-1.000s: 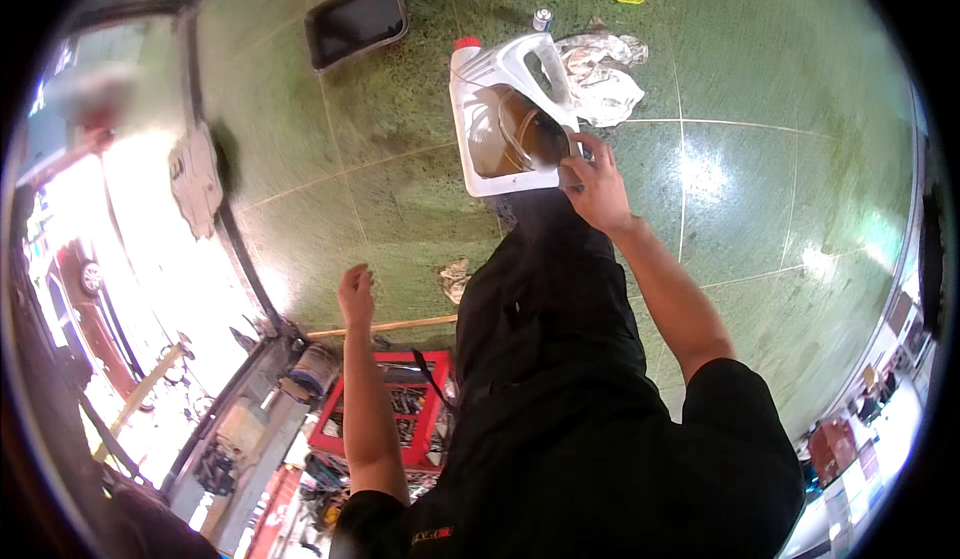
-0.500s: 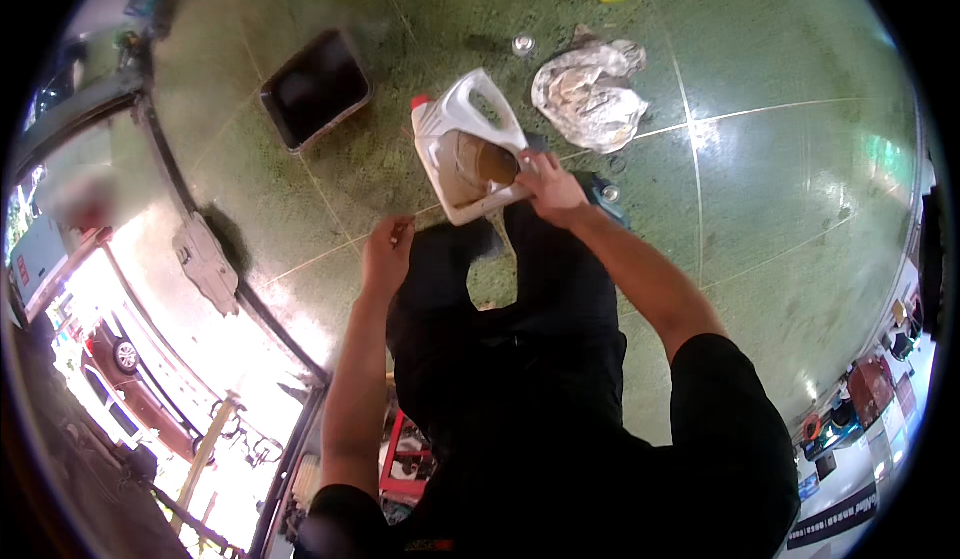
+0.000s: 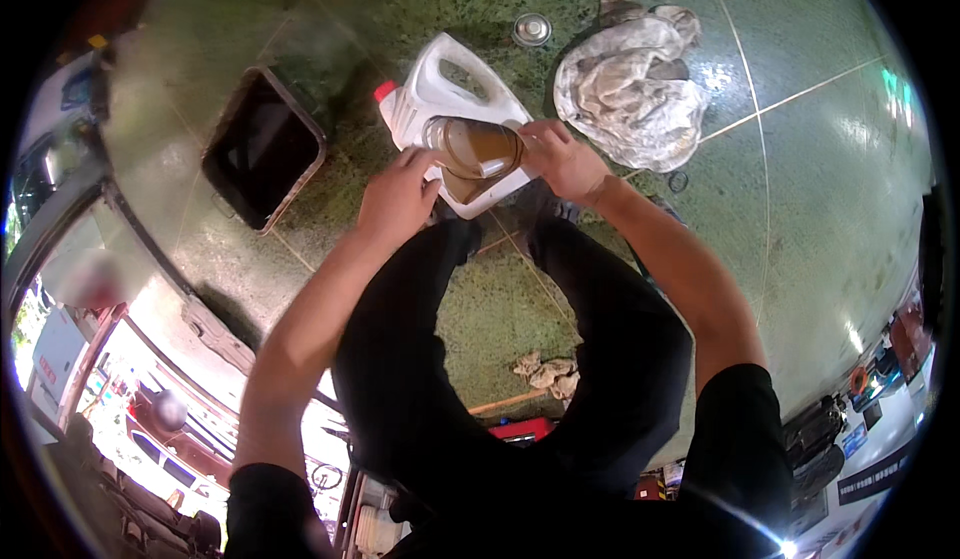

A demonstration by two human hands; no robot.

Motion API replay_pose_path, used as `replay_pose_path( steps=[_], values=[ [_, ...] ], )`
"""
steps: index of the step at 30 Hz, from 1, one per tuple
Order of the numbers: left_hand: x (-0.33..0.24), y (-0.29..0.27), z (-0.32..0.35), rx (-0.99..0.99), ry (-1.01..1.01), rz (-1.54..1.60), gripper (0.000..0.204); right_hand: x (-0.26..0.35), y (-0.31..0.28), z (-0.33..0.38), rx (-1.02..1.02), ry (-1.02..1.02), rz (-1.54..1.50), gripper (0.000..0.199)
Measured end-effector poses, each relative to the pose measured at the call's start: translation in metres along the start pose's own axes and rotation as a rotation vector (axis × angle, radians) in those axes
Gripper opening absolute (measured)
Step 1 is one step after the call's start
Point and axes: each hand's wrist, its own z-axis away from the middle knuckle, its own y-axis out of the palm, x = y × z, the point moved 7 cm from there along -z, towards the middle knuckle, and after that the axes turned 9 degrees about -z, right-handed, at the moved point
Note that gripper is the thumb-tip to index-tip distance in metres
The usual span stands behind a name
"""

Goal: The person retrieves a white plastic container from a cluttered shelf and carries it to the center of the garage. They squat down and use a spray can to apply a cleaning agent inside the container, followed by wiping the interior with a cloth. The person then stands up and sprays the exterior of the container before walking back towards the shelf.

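Note:
A white plastic jug [image 3: 410, 109] with a red cap lies on its side on the green floor, an opening cut in its upper side. In that opening sits a clear, cylinder-shaped piece [image 3: 470, 149] with brown tones; its exact kind I cannot make out. The fingers of my left hand [image 3: 398, 199] are closed at its left end, by the jug's cut edge. My right hand [image 3: 570, 164] pinches at its right end, close to the jug's base. Part of the fingertips is hidden on both hands.
To the left stands a dark rectangular pan [image 3: 265, 154]. A round metal cap-like piece [image 3: 531, 30] and a crumpled stained white cloth [image 3: 630, 94] lie beyond and right of the jug. Small rags [image 3: 550, 374] lie on the floor between my legs.
My left hand has moved up and right from beside my knee to the jug's opening. I have lowered, so the jug, pan and cloth look larger. My right hand stays at the jug.

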Motion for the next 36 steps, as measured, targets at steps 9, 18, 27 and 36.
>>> replay_pose_path(
  steps=[9,18,27,36],
  values=[
    [0.058,0.121,-0.142,0.062,0.517,-0.717,0.029,-0.109,0.056,-0.055,0.104,-0.192,0.091,0.034],
    [0.060,0.126,-0.177,0.034,0.544,-0.618,0.021,-0.149,0.058,-0.078,0.329,-0.113,0.350,0.050],
    [0.042,0.081,-0.143,-0.139,0.494,-0.384,0.020,-0.138,0.070,-0.085,0.326,-0.190,0.457,0.040],
    [0.075,0.093,-0.148,-0.029,0.409,-0.101,0.024,-0.113,0.101,-0.082,0.467,-0.069,0.492,0.034]
  ],
)
